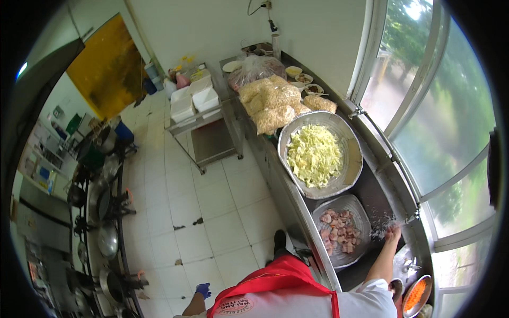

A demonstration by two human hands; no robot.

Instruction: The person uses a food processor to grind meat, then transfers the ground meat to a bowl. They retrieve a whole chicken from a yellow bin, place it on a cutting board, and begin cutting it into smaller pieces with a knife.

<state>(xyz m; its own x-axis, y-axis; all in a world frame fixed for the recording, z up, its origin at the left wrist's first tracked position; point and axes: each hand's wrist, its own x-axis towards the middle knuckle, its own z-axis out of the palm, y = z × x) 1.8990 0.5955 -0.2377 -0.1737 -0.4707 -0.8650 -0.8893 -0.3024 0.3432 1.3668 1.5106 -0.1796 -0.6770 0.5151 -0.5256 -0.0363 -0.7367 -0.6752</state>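
Observation:
My bare right hand [393, 232] reaches over the steel sink to the right of the pans. Beside its fingers is a white splash [380, 228], which looks like water. The fingers are blurred, and I cannot see anything held in them. Left of it, a squarish metal pan [358, 256] contains chunks of raw pink meat [339, 230]. Farther back, a large round metal basin [351, 159] is heaped with chopped pale-green cabbage [315, 155]. My left hand [203, 289], in a blue glove, hangs low at my side above the floor, loosely spread and holding nothing.
Bags of pale, crumbly food [273, 100] and small bowls [304, 78] sit behind the basin. A bowl of shredded orange food [417, 294] stands near right. White containers [204, 99] rest on a steel cart [214, 139]. Woks [107, 238] line the left; windows [440, 116] flank the right.

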